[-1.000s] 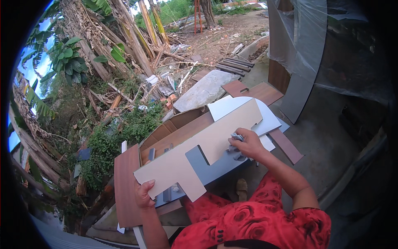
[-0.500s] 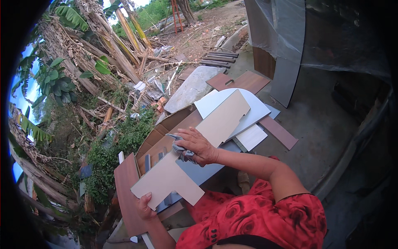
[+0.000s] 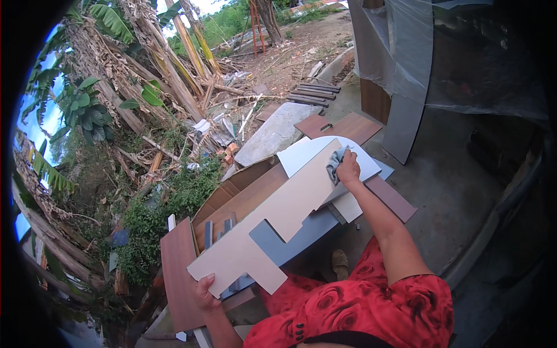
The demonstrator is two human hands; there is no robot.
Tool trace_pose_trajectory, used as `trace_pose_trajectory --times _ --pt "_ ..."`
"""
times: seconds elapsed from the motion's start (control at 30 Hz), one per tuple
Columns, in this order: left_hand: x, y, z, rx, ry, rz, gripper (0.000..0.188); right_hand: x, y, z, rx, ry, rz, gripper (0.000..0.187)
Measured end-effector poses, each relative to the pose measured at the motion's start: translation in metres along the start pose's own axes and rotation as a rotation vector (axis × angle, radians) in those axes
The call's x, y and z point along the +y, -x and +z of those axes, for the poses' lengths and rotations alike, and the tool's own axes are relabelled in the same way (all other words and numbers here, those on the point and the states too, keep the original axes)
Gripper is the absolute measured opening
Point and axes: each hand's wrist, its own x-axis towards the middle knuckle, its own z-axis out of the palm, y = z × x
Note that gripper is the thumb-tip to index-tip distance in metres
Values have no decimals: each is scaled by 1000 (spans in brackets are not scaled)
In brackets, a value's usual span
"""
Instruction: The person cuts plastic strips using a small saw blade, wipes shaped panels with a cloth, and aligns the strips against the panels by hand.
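Observation:
A long beige board [image 3: 272, 206] with notches cut in one edge lies slanting across a stack of panels. My left hand [image 3: 205, 293] grips its near left corner, the thumb on top and the fingers out of sight beneath. At the board's far end my right hand [image 3: 348, 167] is closed on a grey-blue rag [image 3: 335, 163] that presses against the surface. Under the board show a white round-ended panel [image 3: 365, 160] and a blue-grey panel [image 3: 299, 235].
A brown wooden panel [image 3: 177, 269] lies at the left, beside an open cardboard box [image 3: 239, 184]. Beyond are reddish-brown boards [image 3: 355, 127], a stone slab [image 3: 271, 134] and dark strips [image 3: 313, 94]. A tall grey panel [image 3: 408, 110] stands under plastic sheeting. Shrubs [image 3: 151, 223] border the left.
My right hand has slid the rag along the board, away from me and to the right, from its middle to its far end. My left hand still holds the near corner.

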Motion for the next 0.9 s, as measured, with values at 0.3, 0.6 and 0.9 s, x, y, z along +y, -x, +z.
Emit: trace_pose_trajectory --times 0.3,0.6,0.9 --pt "23 -7 26 -34 63 3 58 -56 98 -17 192 -278 -469 18" --pt "96 -12 92 -388 -239 170 55 -63 84 -41 -105 -1127 227 19" --pt "118 2 97 -862 -812 417 35 -27 100 -72 -306 -1214 393 14"
